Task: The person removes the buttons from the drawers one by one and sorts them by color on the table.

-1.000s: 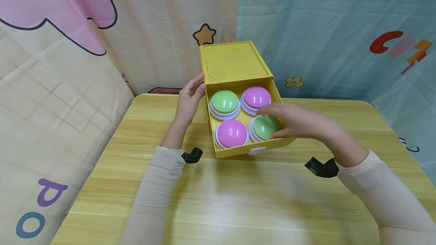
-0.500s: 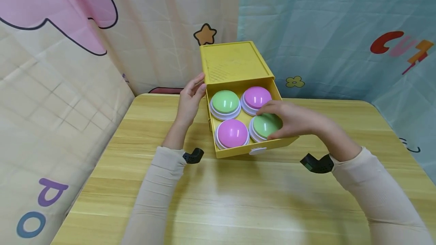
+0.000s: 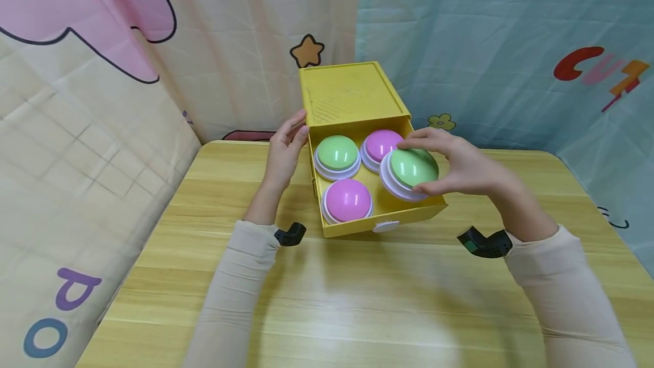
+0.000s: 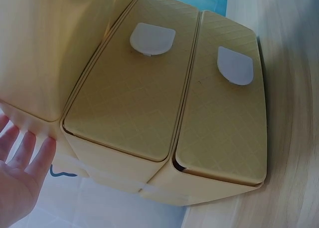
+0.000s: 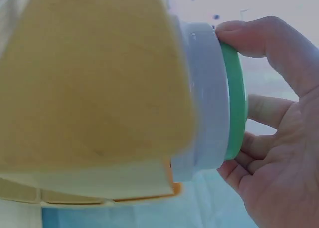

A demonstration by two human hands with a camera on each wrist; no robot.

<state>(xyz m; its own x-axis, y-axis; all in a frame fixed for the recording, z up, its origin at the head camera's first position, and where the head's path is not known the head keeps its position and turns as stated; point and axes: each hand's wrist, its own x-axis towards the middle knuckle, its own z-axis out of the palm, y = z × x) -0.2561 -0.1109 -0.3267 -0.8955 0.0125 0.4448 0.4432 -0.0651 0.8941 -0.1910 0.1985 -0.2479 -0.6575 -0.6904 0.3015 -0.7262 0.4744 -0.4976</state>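
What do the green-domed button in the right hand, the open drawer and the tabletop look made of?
Green-domed button: likely hard, glossy plastic; sharp highlights on the dome.
Open drawer: probably moulded plastic, smooth; thin, evenly yellow walls.
Tabletop: wood or wood-look laminate, satin to glossy; grain streaks and light glare show, but I can't tell which.

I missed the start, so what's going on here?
A person's right hand holds a green-domed push button over the open top drawer of a yellow drawer unit. Another green-domed button and two pink-domed buttons sit inside. The left hand is at the unit's side; two lower drawers look closed.
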